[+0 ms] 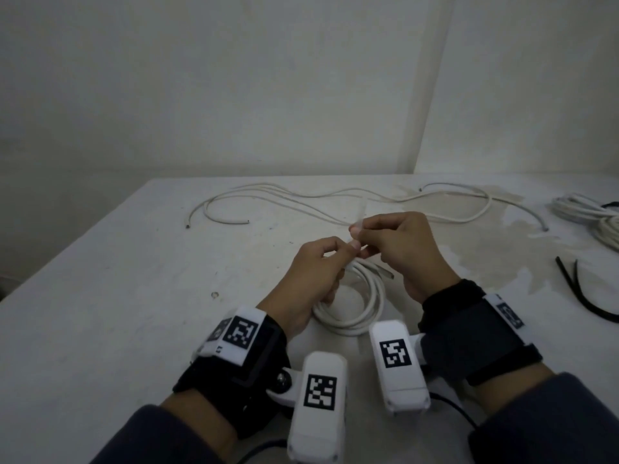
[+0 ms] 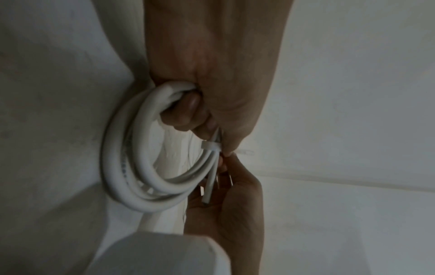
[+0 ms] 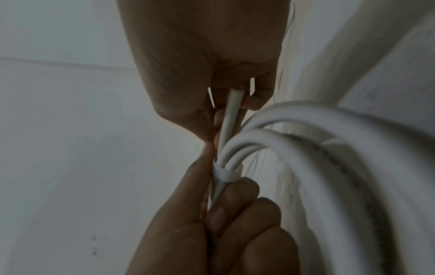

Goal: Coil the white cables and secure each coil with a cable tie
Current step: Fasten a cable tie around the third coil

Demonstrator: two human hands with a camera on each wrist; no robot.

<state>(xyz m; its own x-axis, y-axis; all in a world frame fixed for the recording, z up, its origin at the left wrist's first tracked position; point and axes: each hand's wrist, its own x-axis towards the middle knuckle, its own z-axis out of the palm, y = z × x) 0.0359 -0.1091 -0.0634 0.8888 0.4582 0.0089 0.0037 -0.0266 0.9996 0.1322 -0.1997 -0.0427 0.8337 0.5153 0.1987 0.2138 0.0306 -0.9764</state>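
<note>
A coil of white cable (image 1: 363,308) hangs between my two hands above the table (image 1: 134,296). My left hand (image 1: 335,252) grips the coil's bundled strands, its fingers curled round them (image 2: 186,111). A white cable tie (image 2: 210,145) is looped round the bundle just below that grip, also seen as a band (image 3: 226,174). My right hand (image 1: 365,236) pinches the tie's thin tail (image 1: 361,209), which sticks up above the fingers. One cut end of the cable (image 3: 231,104) points into the right palm.
Loose white cables (image 1: 301,195) lie across the far side of the table. Two more white coils (image 1: 589,216) sit at the right edge, with black cable ties (image 1: 576,289) in front of them. A pale stain (image 1: 502,249) marks the surface. The table's left edge runs diagonally.
</note>
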